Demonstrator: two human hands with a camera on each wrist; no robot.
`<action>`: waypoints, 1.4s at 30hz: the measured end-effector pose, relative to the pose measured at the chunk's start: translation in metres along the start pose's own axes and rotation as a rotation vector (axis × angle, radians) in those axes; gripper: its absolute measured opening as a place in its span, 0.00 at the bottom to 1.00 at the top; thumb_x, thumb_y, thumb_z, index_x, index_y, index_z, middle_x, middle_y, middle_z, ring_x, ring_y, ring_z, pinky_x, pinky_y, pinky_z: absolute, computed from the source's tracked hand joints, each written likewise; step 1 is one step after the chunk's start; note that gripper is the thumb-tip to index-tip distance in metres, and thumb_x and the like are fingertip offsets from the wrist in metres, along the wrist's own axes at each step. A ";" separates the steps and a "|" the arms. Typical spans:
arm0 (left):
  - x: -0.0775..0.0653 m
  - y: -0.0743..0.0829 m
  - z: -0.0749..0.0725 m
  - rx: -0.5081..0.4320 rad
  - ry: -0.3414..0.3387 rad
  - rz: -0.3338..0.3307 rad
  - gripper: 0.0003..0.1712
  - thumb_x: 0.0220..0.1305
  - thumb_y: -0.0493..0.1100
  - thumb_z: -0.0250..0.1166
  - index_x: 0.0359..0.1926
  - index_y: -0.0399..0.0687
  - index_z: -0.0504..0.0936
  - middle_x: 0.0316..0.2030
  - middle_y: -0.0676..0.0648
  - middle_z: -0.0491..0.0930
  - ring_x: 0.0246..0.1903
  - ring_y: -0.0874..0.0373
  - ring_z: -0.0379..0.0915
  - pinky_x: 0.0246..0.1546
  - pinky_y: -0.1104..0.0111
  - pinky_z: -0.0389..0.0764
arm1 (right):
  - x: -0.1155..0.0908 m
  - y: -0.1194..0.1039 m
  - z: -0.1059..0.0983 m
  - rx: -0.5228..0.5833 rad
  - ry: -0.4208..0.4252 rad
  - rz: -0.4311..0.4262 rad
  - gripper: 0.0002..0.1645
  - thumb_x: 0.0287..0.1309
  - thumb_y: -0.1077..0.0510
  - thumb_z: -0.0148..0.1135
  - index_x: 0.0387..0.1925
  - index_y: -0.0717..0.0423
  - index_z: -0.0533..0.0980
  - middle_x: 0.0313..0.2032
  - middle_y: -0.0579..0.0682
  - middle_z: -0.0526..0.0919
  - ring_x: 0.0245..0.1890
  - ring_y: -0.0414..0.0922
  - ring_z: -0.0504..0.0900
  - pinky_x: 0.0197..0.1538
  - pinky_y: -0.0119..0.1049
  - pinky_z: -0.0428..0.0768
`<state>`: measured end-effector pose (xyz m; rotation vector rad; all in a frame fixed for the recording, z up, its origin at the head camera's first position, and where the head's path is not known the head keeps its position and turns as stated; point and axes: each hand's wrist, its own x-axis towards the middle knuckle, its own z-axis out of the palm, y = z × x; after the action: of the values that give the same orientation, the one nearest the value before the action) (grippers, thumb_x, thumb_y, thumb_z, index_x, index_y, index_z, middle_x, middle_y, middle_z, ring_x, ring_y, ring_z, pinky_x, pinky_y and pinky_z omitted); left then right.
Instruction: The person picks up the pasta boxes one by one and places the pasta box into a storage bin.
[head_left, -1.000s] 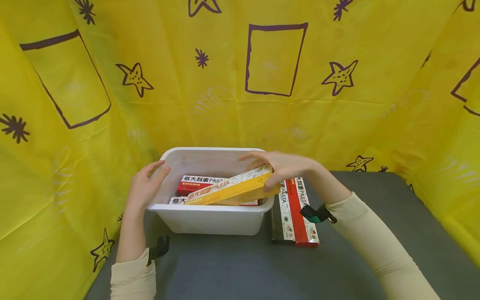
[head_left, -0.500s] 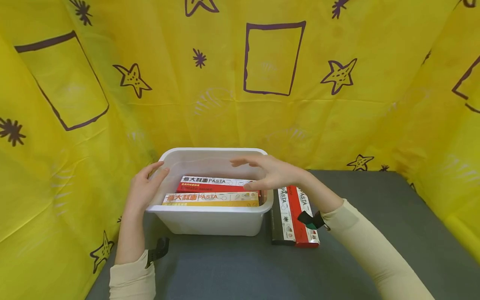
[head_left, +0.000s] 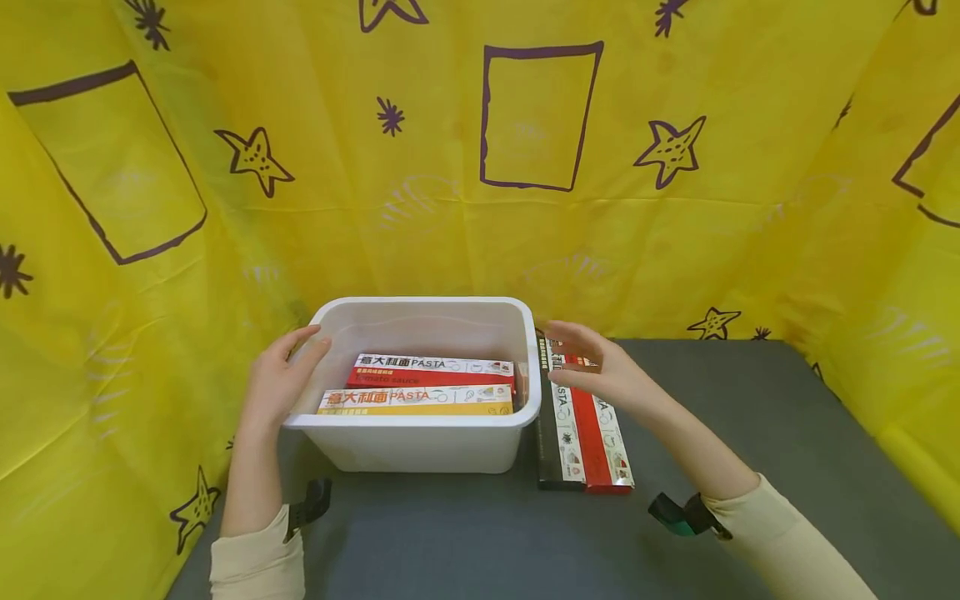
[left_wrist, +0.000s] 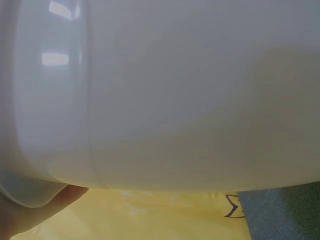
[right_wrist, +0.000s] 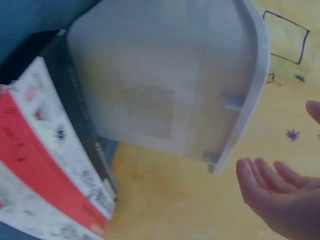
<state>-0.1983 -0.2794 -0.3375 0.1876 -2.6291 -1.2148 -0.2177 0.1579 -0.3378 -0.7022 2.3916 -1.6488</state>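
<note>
In the head view, my left hand holds the left rim of a white plastic bin, thumb on the inner side. Below the rim in the left wrist view, part of that hand shows against the bin's outer wall. Inside the bin lie a yellow pasta box in front and a red one behind it. My right hand is just right of the bin with nothing in it, fingers spread and loosely bent. It overlaps the far ends of a black pasta box and a red pasta box.
The two boxes outside lie side by side on the dark grey table, close to the bin's right wall. A yellow patterned cloth hangs behind and along both sides.
My right hand has let go of the yellow pasta box, which now lies flat in the bin. That hand has since moved right, out over the boxes on the table. My left hand stays at the rim.
</note>
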 end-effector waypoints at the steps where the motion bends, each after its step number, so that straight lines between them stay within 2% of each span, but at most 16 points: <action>1: 0.000 0.000 0.000 -0.004 -0.002 0.000 0.40 0.68 0.66 0.53 0.71 0.46 0.66 0.69 0.34 0.62 0.67 0.34 0.55 0.61 0.35 0.55 | -0.005 0.005 0.000 0.014 0.020 0.024 0.42 0.59 0.54 0.67 0.72 0.48 0.60 0.68 0.50 0.66 0.66 0.56 0.65 0.59 0.57 0.72; 8: -0.001 -0.001 -0.002 -0.015 -0.008 -0.021 0.40 0.67 0.66 0.53 0.71 0.48 0.65 0.69 0.34 0.61 0.67 0.34 0.55 0.61 0.35 0.57 | -0.032 0.033 0.002 0.017 0.101 0.109 0.49 0.58 0.54 0.67 0.75 0.52 0.51 0.71 0.59 0.58 0.68 0.63 0.60 0.63 0.60 0.67; 14: 0.000 -0.002 -0.003 -0.013 -0.013 -0.044 0.41 0.67 0.67 0.53 0.72 0.49 0.65 0.70 0.34 0.60 0.66 0.33 0.55 0.60 0.34 0.58 | -0.047 0.049 0.005 0.037 0.138 0.186 0.54 0.57 0.52 0.68 0.76 0.51 0.47 0.72 0.59 0.54 0.69 0.63 0.56 0.65 0.61 0.63; 18: 0.000 -0.001 -0.002 -0.011 -0.013 -0.039 0.41 0.67 0.67 0.53 0.72 0.49 0.65 0.70 0.34 0.60 0.66 0.33 0.55 0.60 0.34 0.58 | -0.056 0.063 0.007 0.027 0.173 0.242 0.57 0.56 0.52 0.69 0.76 0.51 0.43 0.72 0.62 0.49 0.68 0.67 0.56 0.62 0.61 0.67; 21: 0.001 -0.001 -0.002 -0.019 -0.014 -0.040 0.40 0.67 0.67 0.52 0.71 0.49 0.65 0.70 0.34 0.60 0.66 0.34 0.56 0.60 0.35 0.58 | -0.063 0.076 0.011 -0.008 0.204 0.247 0.59 0.54 0.51 0.70 0.76 0.54 0.42 0.73 0.63 0.46 0.70 0.67 0.52 0.64 0.61 0.64; 24: 0.002 -0.001 -0.002 -0.017 -0.018 -0.046 0.41 0.67 0.67 0.52 0.72 0.49 0.65 0.70 0.34 0.60 0.66 0.33 0.56 0.59 0.34 0.58 | -0.067 0.086 0.017 -0.051 0.229 0.257 0.62 0.51 0.50 0.72 0.75 0.57 0.42 0.73 0.63 0.44 0.71 0.64 0.46 0.67 0.63 0.56; 30: 0.002 0.000 -0.001 -0.006 -0.014 -0.028 0.40 0.67 0.67 0.53 0.71 0.48 0.66 0.69 0.34 0.61 0.66 0.33 0.55 0.60 0.35 0.58 | -0.072 0.100 0.023 -0.050 0.246 0.330 0.65 0.47 0.50 0.73 0.75 0.57 0.41 0.73 0.63 0.43 0.71 0.63 0.46 0.68 0.61 0.57; 36: 0.002 -0.001 -0.001 -0.009 -0.010 -0.021 0.40 0.67 0.67 0.53 0.71 0.48 0.66 0.69 0.34 0.61 0.66 0.33 0.56 0.59 0.34 0.58 | -0.076 0.107 0.027 -0.040 0.227 0.413 0.69 0.45 0.47 0.73 0.75 0.56 0.36 0.72 0.65 0.41 0.69 0.66 0.49 0.65 0.63 0.61; 42: 0.003 -0.002 -0.001 0.003 -0.008 -0.023 0.41 0.67 0.68 0.52 0.71 0.49 0.66 0.69 0.34 0.62 0.65 0.34 0.57 0.59 0.34 0.59 | -0.078 0.116 0.030 -0.063 0.220 0.423 0.73 0.43 0.46 0.75 0.74 0.59 0.33 0.73 0.65 0.40 0.70 0.62 0.46 0.67 0.62 0.57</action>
<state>-0.2006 -0.2819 -0.3379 0.2143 -2.6427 -1.2212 -0.1710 0.2012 -0.4659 -0.0087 2.5185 -1.5380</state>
